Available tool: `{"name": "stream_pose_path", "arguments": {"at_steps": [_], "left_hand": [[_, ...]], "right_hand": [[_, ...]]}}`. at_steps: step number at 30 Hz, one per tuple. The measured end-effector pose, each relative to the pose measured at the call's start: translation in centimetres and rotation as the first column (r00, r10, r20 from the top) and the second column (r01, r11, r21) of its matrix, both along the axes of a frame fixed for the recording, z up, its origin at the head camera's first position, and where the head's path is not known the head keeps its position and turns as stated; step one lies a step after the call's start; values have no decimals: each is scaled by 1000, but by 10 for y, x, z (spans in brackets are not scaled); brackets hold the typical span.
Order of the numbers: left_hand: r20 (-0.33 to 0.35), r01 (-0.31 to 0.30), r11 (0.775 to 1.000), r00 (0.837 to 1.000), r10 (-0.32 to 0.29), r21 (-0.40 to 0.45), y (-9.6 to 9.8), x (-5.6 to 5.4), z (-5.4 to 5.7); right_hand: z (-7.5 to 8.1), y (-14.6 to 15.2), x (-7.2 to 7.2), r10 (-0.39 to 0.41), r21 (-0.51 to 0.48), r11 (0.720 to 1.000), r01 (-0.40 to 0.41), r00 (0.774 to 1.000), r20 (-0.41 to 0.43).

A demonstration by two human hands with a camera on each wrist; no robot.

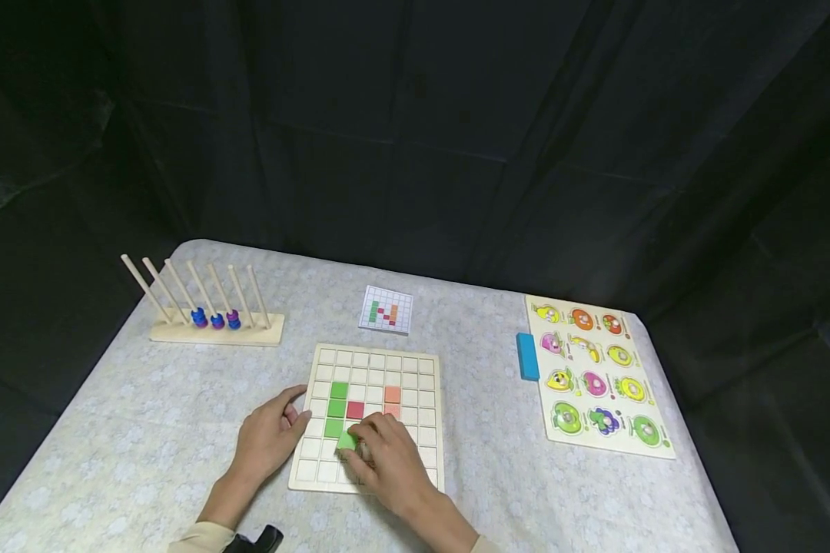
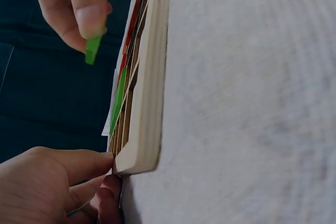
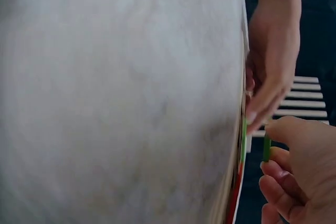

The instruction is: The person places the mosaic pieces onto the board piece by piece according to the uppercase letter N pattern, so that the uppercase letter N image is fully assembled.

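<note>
My right hand (image 1: pixel 390 461) pinches a green square tile (image 1: pixel 346 441) between thumb and fingertips over the wooden grid board (image 1: pixel 425 453). The left wrist view has this tile (image 2: pixel 93 50) raised off the board's surface. Three green tiles (image 1: pixel 335 408) form a column in the grid, with a red tile (image 1: pixel 355 410) to their right. Further right lie two orange tiles (image 1: pixel 392 394), the nearer partly hidden by my right hand. My left hand (image 1: pixel 268 436) rests beside the board, thumb and a finger touching its left edge.
A pattern card (image 1: pixel 386 310) with coloured squares lies beyond the board. Back left stands a peg rack (image 1: pixel 214 332) with blue and purple beads. A fruit puzzle board (image 1: pixel 598 384) lies at the right, a blue block (image 1: pixel 527 356) at its left edge.
</note>
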State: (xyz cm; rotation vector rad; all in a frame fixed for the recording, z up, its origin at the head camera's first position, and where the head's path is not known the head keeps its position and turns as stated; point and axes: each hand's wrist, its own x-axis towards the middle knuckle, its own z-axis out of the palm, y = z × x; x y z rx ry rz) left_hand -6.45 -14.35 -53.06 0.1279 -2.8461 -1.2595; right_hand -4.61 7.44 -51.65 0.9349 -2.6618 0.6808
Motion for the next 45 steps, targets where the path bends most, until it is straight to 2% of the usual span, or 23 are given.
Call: {"name": "stream_pose_path", "arguments": {"at_steps": [6, 14, 45], "left_hand": [[-3, 1, 1000, 1000, -1, 5, 0, 0, 1], [-4, 5, 1000, 1000, -5, 8, 0, 0, 1], [-14, -1, 1000, 1000, 1, 5, 0, 0, 3]], "right_hand": [[-1, -8, 2, 70, 90, 993, -71, 997, 13], [-6, -15, 1, 85, 144, 986, -85, 996, 10], [-9, -18, 0, 72, 122, 990, -68, 997, -27]]}}
